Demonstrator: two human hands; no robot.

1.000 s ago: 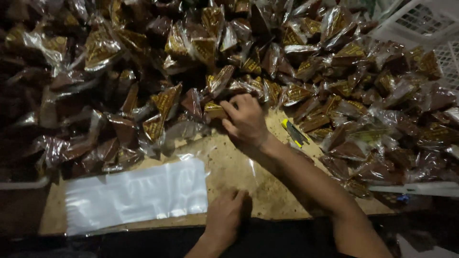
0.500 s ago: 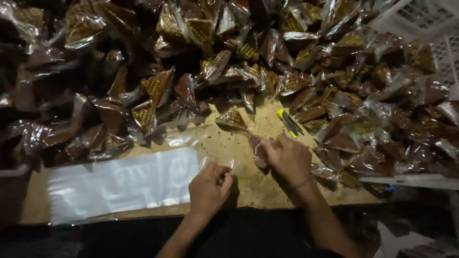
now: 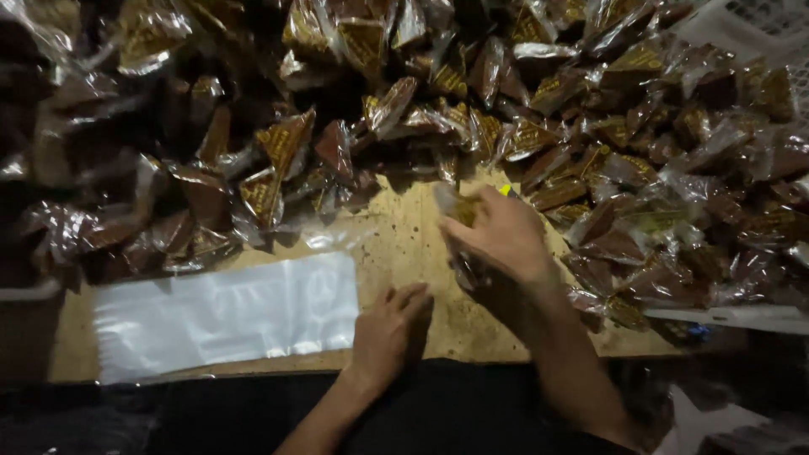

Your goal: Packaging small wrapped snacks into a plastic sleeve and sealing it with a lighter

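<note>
My right hand is closed around a brown wedge-shaped snack packet in a clear wrapper, held just above the speckled wooden board. Part of the packet sticks out past my fingers toward the pile. My left hand rests flat on the board near its front edge with nothing visible in it. Its fingertips lie just right of a flat stack of clear plastic bags.
A deep heap of the same brown wrapped packets covers the back and both sides of the board. A white plastic crate shows at the top right. A white strip lies at the right edge, with dark cloth below.
My right hand left the pile with a packet, dropped toward my left hand, and has now lifted a little. The left hand stayed by the clear bags.
</note>
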